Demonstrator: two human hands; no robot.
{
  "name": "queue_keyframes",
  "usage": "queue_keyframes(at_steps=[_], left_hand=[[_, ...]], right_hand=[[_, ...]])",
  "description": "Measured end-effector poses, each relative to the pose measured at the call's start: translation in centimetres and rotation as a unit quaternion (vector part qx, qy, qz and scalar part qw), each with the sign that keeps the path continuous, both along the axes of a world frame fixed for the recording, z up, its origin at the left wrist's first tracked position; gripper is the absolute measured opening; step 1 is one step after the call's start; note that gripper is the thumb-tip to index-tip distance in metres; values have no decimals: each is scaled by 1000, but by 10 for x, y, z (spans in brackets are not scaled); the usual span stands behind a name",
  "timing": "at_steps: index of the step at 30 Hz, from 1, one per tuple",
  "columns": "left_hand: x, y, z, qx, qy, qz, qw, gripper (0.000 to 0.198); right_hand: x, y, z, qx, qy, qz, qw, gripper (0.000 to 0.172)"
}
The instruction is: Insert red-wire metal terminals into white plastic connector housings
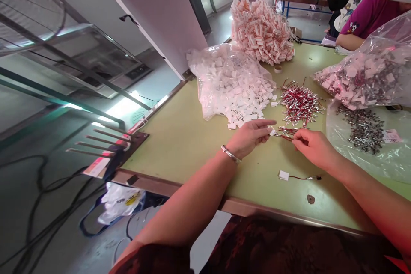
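Observation:
My left hand (252, 137) pinches a small white plastic connector housing (272, 132) between thumb and fingers, its index finger stretched out above. Just to the right, my right hand (310, 145) is closed on a short red-brown wire (284, 137) whose metal terminal end meets the housing; how far it sits inside is too small to tell. Beyond the hands lies a pile of short red wires with metal terminals (300, 102), a few of them loose near my fingers. Nearer me, a wire with a white housing (284, 175) on one end and a dark piece on the other rests on the table.
A spilling plastic bag of white housings (237, 85) lies left of the wires, with a heap of pinkish-white parts (260, 30) behind. Small dark metal parts (366, 130) lie on plastic at right, below another filled bag (362, 77). A person in a purple sleeve (369, 19) sits opposite.

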State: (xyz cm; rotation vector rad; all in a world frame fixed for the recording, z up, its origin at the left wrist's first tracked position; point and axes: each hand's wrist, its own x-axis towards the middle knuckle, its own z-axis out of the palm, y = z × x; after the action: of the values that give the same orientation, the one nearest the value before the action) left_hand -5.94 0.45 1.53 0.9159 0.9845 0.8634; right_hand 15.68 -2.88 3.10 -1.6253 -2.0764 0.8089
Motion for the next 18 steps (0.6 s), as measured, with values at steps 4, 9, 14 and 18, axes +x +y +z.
queue_keyframes(at_steps=[4,9,14,18], left_hand=[[12,-6,-5,-41,-83,7,996,29],[17,-10,-7,-71,-128,-20,989,27],[15,-11,-4,-64,-119,-44,990,28],[13,-11,-3,-58,-78,-61,993,31]], right_hand=[[-5,-10,2,-47,91,1,995,17],[-8,-14,0,-72,135,17,988,22],[-6,-13,-1,-102,148,8,984,25],[-2,-12,-2,-78,122,1,989,22]])
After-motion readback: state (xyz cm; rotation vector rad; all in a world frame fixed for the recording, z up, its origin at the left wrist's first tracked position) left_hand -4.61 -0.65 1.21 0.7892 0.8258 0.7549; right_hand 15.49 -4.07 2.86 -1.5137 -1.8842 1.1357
